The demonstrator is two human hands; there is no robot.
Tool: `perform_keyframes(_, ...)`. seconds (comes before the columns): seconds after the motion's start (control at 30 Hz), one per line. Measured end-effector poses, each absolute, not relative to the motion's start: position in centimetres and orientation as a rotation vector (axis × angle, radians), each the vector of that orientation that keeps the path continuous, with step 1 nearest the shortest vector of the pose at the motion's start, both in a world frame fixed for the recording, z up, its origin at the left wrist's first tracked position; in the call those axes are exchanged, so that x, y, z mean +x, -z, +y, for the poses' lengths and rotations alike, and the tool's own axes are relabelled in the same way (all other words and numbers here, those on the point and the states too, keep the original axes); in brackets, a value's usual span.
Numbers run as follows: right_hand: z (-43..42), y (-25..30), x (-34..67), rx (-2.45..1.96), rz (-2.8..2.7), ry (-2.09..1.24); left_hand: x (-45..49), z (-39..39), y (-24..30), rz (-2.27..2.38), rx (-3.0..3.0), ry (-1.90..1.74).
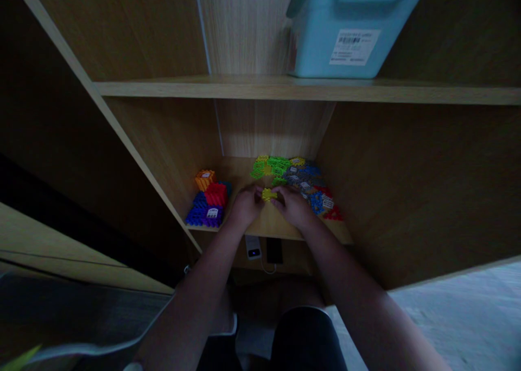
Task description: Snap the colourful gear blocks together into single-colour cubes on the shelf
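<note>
Fingers of our left hand [245, 204] and right hand [293, 205] closed on a small yellow plastic interlocking piece [268, 194], held between both sets of fingertips over the light wooden shelf [238, 176]. Stacked coloured plastic cubes [208, 202] sat left, and a loose multicoloured pile of pieces [303, 178] lay far right.

one head-worn camera looks forward and down into a wooden shelf [285, 89], fairly close.
</note>
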State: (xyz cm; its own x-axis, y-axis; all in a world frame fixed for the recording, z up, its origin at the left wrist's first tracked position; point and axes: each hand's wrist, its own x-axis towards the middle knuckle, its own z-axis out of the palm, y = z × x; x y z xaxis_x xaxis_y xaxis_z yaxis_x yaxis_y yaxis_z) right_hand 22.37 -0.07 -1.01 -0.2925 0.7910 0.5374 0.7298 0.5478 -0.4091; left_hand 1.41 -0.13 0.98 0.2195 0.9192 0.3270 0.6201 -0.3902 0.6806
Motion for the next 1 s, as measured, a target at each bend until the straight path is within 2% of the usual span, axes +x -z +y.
perform_keyframes(1.0,-0.22,0.99,22.50,-1.251,-2.096,-0.114,1.45,-0.56,-1.45,1.444,2.084,-0.954)
